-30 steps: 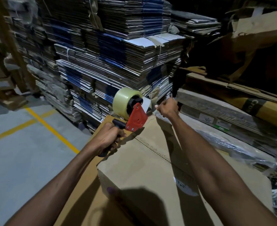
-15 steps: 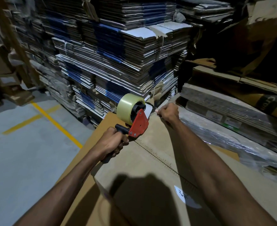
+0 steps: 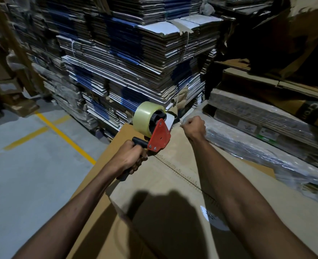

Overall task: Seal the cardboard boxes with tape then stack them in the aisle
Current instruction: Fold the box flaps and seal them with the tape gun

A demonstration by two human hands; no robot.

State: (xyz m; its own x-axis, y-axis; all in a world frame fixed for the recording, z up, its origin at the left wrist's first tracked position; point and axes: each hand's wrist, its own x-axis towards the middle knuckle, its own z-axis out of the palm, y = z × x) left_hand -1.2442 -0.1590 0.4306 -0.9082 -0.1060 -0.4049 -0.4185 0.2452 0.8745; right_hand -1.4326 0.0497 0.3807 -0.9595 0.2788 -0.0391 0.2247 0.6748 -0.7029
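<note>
From the head camera I note the left hand (image 3: 131, 158) wrapped round the black handle of the tape dispenser (image 3: 159, 138), fingers curled tight on it; the dispenser's red plate stands upright above the cardboard box (image 3: 173, 184), its lower end at the far end of the centre seam (image 3: 180, 173). The roll of clear tape (image 3: 145, 116) sits on the dispenser's hub, tilted away from me. The right hand (image 3: 193, 128) is fisted at the far edge of the box, just right of the dispenser; it appears to pinch the free end of the tape, though the strip itself is too faint for me to confirm. The box lies flat below both forearms, flaps closed, seam running from the dispenser toward me; a white label (image 3: 213, 218) shows on its top near the right forearm. Stacked flat cartons (image 3: 145, 62) rise behind; wrapped bundles (image 3: 266, 139) lie to the right; a yellow floor line (image 3: 64, 135) crosses the grey floor at left.
</note>
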